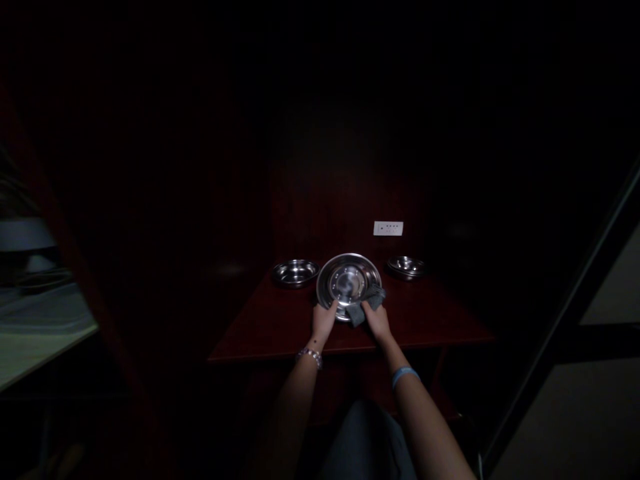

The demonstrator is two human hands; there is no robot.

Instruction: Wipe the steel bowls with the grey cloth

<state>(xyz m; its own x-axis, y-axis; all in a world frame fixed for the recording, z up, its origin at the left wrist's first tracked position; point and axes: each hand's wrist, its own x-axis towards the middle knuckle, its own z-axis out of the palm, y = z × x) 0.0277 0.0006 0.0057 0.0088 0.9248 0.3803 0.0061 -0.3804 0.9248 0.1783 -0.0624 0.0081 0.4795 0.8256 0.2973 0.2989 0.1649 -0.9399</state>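
A round, shiny steel bowl (347, 283) is held up at a tilt in front of me, its inside facing my way. My left hand (324, 318) grips the lower left of its rim, thumb on the inner side. My right hand (376, 319) is closed on a grey cloth (357, 314), which lies against the bowl's lower right rim. Part of the cloth sticks up beyond the fingers. Behind the bowl, to the left, a wide steel bowl (295, 273) rests on the dark red table (415, 323). Smaller steel bowls (407, 267), seemingly stacked, sit to the right.
A white socket panel (388, 229) is on the dark back wall above the table. On the far left, a light shelf (65, 343) holds a clear plastic tray or lid (50, 311). A dark frame edge slants along the right side. Much of the surroundings is too dark to make out.
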